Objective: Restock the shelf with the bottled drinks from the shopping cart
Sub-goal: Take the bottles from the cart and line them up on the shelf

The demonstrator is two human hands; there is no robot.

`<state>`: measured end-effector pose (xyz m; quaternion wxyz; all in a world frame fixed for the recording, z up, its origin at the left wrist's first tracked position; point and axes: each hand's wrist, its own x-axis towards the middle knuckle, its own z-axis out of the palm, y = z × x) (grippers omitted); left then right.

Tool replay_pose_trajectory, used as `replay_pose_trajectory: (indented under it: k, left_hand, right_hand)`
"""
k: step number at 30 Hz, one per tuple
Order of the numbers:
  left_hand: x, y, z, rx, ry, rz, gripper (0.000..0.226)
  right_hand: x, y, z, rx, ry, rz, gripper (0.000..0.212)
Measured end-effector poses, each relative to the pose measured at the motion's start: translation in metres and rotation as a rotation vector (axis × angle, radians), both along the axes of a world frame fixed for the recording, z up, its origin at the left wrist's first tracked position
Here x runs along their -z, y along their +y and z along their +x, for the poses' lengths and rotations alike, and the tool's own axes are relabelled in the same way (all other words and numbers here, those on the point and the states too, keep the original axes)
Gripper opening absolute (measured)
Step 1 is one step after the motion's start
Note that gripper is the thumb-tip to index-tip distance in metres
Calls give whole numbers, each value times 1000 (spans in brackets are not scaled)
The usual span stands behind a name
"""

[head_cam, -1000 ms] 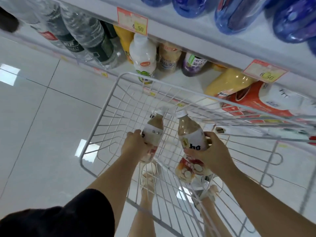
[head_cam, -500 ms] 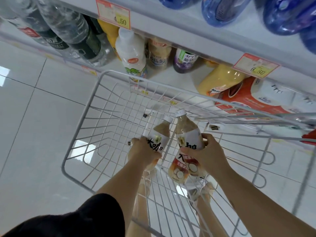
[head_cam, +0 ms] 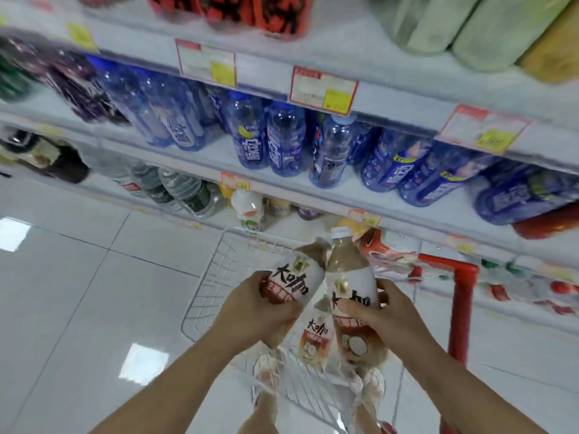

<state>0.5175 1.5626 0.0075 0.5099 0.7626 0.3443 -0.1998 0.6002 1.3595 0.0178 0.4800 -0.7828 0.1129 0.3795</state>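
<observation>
My left hand (head_cam: 250,311) grips one brown coffee bottle (head_cam: 294,283) with a white label, tilted to the right. My right hand (head_cam: 379,317) grips two such bottles: an upright one (head_cam: 351,277) with a white cap and a second one (head_cam: 315,336) lower down between my hands. All are lifted above the white wire shopping cart (head_cam: 213,277), in front of the shelf (head_cam: 282,186). The cart's basket looks bare apart from my feet seen through its wires.
Blue drink bottles (head_cam: 282,142) fill the middle shelf. The bottom shelf holds water bottles (head_cam: 181,189), a white bottle (head_cam: 250,211) and orange packs (head_cam: 379,245). A red cart handle (head_cam: 460,292) stands at right. White tile floor (head_cam: 78,292) lies at left.
Both hands have lifted the bottles up out of the cart and closer together. The view has tilted up, showing higher shelves.
</observation>
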Motion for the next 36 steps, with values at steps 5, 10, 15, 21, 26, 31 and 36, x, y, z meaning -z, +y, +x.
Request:
replay_pose_trajectory:
  k: [5,10,15,21,26,31,36]
  left_hand:
    - [-112,-15,14,-1,-251,-86,58]
    - [-209,-42,36,75,-478,-137,73]
    - [-297,-70,69,189,-715,-103,65]
    - [-378,-101,98,226,-966,-101,66]
    - [-413,-113,118,179,-1082,-50,70]
    - [-423,-112,132,83,-1135,-49,67]
    - [-423,-106,140,14,-1152,-55,73]
  right_hand:
    - [-103,-21,2,125,-118,152,56]
    - [-196,-41,7,271,-249,311,74]
    - [-287,-65,16,354,-430,441,67]
    - [-383,-88,37,349,-833,516,62]
    - [-417,-96,79,350,-1193,430,63]
    - [-431,-95,133,253,-1402,367,66]
    - [-423,-94,170,217,-1409,321,66]
